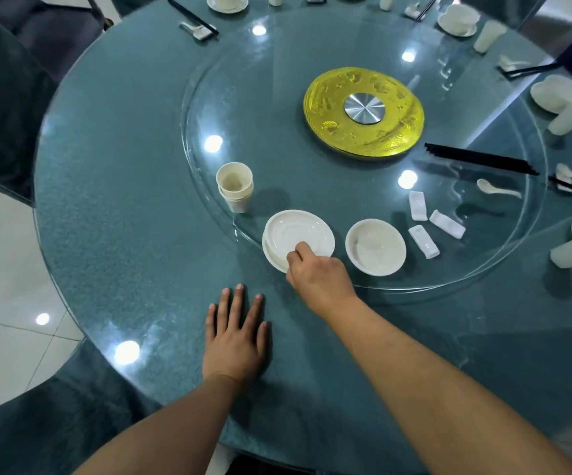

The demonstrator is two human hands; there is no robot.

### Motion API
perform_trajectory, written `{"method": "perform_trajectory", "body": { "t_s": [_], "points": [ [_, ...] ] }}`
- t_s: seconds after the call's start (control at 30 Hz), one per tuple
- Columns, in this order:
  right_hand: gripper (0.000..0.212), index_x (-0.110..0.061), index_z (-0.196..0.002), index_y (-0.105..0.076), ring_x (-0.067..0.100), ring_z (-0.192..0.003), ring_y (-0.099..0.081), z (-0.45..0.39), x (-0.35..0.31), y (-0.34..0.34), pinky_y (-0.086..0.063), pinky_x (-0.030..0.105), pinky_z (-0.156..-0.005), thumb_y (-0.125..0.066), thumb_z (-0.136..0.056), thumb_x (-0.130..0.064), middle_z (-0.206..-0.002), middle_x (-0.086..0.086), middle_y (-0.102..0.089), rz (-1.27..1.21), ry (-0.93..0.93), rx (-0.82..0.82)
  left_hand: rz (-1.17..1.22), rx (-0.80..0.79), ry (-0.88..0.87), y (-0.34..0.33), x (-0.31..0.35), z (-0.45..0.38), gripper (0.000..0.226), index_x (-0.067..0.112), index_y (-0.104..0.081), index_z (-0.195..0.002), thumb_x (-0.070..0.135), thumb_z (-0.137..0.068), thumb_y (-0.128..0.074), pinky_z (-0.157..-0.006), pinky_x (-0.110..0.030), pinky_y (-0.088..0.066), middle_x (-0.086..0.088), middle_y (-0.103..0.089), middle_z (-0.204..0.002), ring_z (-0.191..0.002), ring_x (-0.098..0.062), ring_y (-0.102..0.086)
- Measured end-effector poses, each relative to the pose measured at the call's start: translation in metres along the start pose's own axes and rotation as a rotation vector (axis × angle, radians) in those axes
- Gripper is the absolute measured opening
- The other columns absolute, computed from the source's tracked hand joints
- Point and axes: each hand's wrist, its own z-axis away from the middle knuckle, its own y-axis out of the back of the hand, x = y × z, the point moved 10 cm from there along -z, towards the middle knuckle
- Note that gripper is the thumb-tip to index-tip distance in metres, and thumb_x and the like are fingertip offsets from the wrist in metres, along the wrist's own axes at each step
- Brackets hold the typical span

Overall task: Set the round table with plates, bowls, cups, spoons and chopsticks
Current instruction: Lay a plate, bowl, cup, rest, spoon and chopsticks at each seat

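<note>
A small stack of white plates (294,234) sits at the near edge of the glass turntable (243,114). My right hand (315,272) pinches the near rim of the top plate, thumb on top. My left hand (236,334) rests flat on the blue-green table (113,200), fingers straight. Right of the plates stand stacked white bowls (376,246). Stacked cups (235,186) stand to the left. Three white chopstick rests (428,224), a white spoon (497,189) and a bundle of black chopsticks (480,159) lie on the right of the turntable.
A gold disc with a metal hub (363,114) marks the turntable's centre. Laid place settings with bowls, cups, spoons and chopsticks (565,97) ring the far and right edge. Dark chairs (3,97) stand at the left; pale floor tiles (3,286) show beyond the table.
</note>
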Motion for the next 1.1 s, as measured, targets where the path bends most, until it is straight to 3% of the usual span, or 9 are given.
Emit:
{"method": "perform_trajectory", "body": {
  "t_s": [0.2,0.4,0.6,0.9,1.1],
  "points": [
    [0.045,-0.011,-0.076,-0.062,0.022,-0.038,-0.049,0.011,0.016,0.012,-0.022,0.025,-0.036,-0.079,-0.038,0.005,-0.08,0.007,-0.058,-0.016,-0.089,0.091,-0.003,-0.016,0.001,0.0,0.0,0.0,0.057,0.038,-0.022,-0.154,0.055,-0.1,-0.016,-0.121,-0.049,-0.004,0.003,-0.007,-0.165,-0.152,-0.02,0.005],
    [0.026,-0.012,-0.078,-0.064,0.02,-0.047,-0.052,0.029,0.035,0.034,-0.04,0.029,-0.035,-0.078,-0.059,-0.001,-0.078,0.004,-0.059,-0.086,-0.185,0.296,0.008,-0.041,-0.001,0.0,0.001,0.0,0.057,0.039,-0.02,-0.154,0.056,-0.099,-0.016,-0.122,-0.047,0.001,0.003,-0.003,-0.166,-0.152,-0.019,0.011],
    [0.014,-0.01,-0.074,-0.062,0.022,-0.045,-0.046,0.086,0.058,0.059,-0.04,0.029,-0.037,-0.071,-0.065,-0.004,-0.074,0.005,-0.057,-0.131,-0.273,0.454,0.003,-0.071,0.006,0.001,-0.001,-0.001,0.061,0.04,-0.021,-0.154,0.057,-0.096,-0.013,-0.122,-0.045,0.005,0.002,-0.002,-0.166,-0.152,-0.02,0.01],
    [0.021,-0.009,-0.075,-0.062,0.025,-0.046,-0.051,0.201,0.123,0.048,-0.038,0.03,-0.036,-0.078,-0.062,-0.003,-0.076,0.007,-0.057,-0.008,-0.464,0.329,0.047,-0.072,-0.002,0.004,0.002,0.0,0.062,0.04,-0.026,-0.152,0.059,-0.094,-0.016,-0.121,-0.044,0.007,-0.001,-0.01,-0.165,-0.152,-0.023,0.002],
    [0.024,-0.008,-0.074,-0.062,0.027,-0.045,-0.054,0.256,0.136,0.003,-0.041,0.031,-0.033,-0.082,-0.061,-0.005,-0.075,0.009,-0.058,0.025,-0.588,0.152,0.032,-0.053,-0.01,0.007,0.003,0.001,0.061,0.038,-0.026,-0.152,0.057,-0.095,-0.017,-0.12,-0.041,0.009,-0.002,-0.011,-0.164,-0.151,-0.023,0.001]
  ]
}}
